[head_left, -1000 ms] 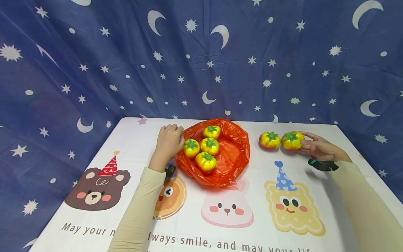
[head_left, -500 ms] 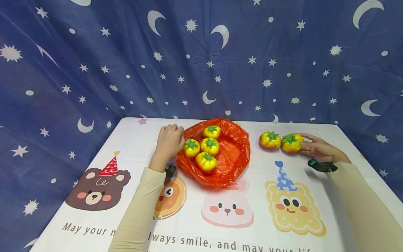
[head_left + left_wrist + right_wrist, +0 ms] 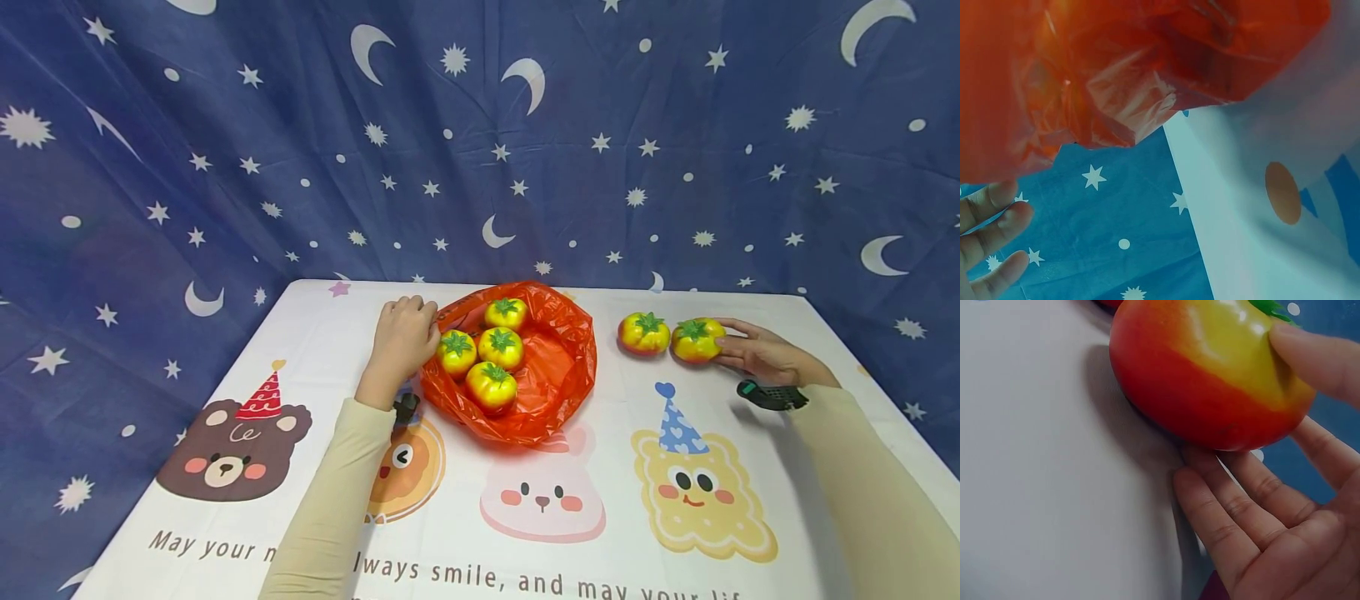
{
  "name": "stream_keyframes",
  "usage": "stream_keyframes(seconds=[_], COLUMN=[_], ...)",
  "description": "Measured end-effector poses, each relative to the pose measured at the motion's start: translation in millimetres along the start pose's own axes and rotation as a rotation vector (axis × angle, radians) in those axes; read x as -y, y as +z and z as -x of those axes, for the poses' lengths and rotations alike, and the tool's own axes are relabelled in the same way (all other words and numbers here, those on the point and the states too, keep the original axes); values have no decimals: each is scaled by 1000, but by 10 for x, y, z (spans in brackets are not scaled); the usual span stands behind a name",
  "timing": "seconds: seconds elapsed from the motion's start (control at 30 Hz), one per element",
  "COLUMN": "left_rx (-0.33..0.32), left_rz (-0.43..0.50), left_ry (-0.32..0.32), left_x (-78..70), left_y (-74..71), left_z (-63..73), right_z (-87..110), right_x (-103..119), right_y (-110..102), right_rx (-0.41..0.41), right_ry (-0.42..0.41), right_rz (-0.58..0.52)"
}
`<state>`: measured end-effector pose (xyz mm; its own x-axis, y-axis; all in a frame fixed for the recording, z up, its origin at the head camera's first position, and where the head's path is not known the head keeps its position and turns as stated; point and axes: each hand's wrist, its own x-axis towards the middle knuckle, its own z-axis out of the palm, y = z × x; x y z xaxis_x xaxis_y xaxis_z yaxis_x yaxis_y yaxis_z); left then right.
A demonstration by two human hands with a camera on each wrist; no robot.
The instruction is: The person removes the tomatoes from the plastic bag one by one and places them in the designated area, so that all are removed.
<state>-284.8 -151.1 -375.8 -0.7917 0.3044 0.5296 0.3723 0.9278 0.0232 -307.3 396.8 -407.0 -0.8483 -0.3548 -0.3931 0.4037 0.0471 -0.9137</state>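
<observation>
- On the bench (image 3: 315, 333), at about 2 o'clock from its middle, the right hand (image 3: 761, 357) has its thumb on top of a toy tomato (image 3: 697, 340) and its other fingers (image 3: 1229, 519) lie nearly straight under and beside it; the right wrist view shows the fruit cradled more than squeezed, its base resting on the white cloth.
- At 9 o'clock of that fruit, touching or just beside it, sits a second loose tomato (image 3: 642, 332).
- Toward 11 o'clock from the middle, the left hand (image 3: 403, 337) has its fingers curled at the rim of an orange plastic bag (image 3: 558, 375). From the head view it seems to pinch the edge, though the left wrist view shows only loosely bent fingertips below the plastic, so the grip itself is hard to confirm.
- Four tomatoes (image 3: 492, 350) lie clustered inside the bag, which stands open.
- By my reading, the step in hand is taking up the outer loose tomato, with the bag mouth held open for it. The next move would call for a firmer wrap of the fingers, a lift clear of its neighbour, and a carry toward 9 o'clock over the bag's rim.
- Along the near edge, at 6 o'clock, the cloth reads "May your m… lways smile, and may your…", partly covered by a sleeve (image 3: 322, 508). No brand shows.
</observation>
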Motion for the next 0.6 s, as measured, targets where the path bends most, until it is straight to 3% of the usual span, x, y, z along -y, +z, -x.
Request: stream_keyframes(seconds=[0.43, 0.6], left_rx=[11, 19], left_rz=[-3, -7], left_ry=[-4, -8], left_x=[-6, -4], left_y=[-8, -13], left_z=[-6, -7], right_z=[39, 63], right_x=[-27, -33], right_y=[-87, -82], right_rx=[-43, -58], right_ry=[62, 39], right_rz=[38, -14])
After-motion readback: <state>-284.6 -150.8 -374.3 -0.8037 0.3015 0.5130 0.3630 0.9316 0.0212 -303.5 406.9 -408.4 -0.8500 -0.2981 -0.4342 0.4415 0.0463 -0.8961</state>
